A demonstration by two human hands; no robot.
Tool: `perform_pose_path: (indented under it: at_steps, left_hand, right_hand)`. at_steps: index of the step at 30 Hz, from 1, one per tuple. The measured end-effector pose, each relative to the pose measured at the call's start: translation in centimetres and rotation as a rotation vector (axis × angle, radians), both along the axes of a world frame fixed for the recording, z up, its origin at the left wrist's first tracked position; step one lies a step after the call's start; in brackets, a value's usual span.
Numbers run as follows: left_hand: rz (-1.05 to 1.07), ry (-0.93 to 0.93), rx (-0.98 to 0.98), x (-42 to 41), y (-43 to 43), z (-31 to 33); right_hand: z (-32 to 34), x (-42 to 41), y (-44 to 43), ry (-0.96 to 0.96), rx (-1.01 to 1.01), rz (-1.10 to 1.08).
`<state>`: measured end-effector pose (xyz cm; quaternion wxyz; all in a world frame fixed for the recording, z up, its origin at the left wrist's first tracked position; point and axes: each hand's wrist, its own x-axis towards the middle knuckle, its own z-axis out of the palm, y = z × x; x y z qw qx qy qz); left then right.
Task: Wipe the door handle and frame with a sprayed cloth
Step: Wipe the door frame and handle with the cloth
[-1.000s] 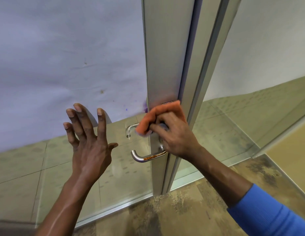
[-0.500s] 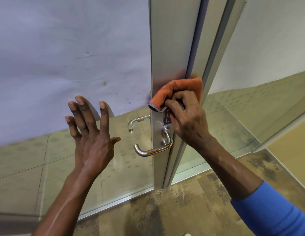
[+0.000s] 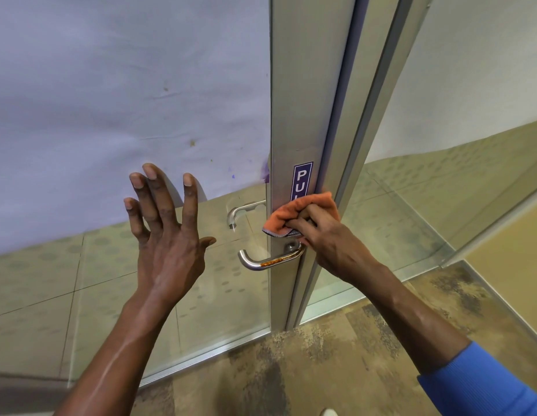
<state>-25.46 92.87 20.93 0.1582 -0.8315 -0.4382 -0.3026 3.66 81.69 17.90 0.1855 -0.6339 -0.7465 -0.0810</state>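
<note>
The right hand, nearest to the camera with its blue sleeve, holds the orange cloth bunched in closed fingers and presses it on the aluminium door frame just above the lever handle. Half a second ago the cloth was higher and covered the blue "PULL" sticker; now it has come down and the sticker shows. I judge the frame strokes are moving back to the handle. The left hand is empty, fingers spread wide on the glass panel, steadying the door. Behind the glass, a second lever cannot be reached from here.
</note>
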Motion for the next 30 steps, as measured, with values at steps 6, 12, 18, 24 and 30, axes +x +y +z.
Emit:
perform_pose_path:
  at_steps: [6,12,18,24,30]
  left_hand:
    - [0.004,0.013,-0.012,0.0,-0.2,0.1]
    - [0.011,0.009,0.000,0.0,-0.1,0.0]
    - [0.006,0.017,0.017,-0.1,0.1,-0.2]
    - [-0.001,0.020,0.012,-0.1,0.0,-0.1]
    - [0.003,0.040,-0.010,-0.2,0.1,-0.2]
  right_hand:
    - [0.5,0.0,-0.5,0.223,-0.117,0.011]
    - [-0.2,-0.8,-2.6,0.558,-0.268,0.031]
    - [-2.4,-6.3,-3.4,0.653,-0.173,-0.048]
    - [-3.1,-10.7,-2.4,0.802,-0.142,-0.118]
    - [-3.4,-13.9,-2.3,0.676,-0.097,-0.188]
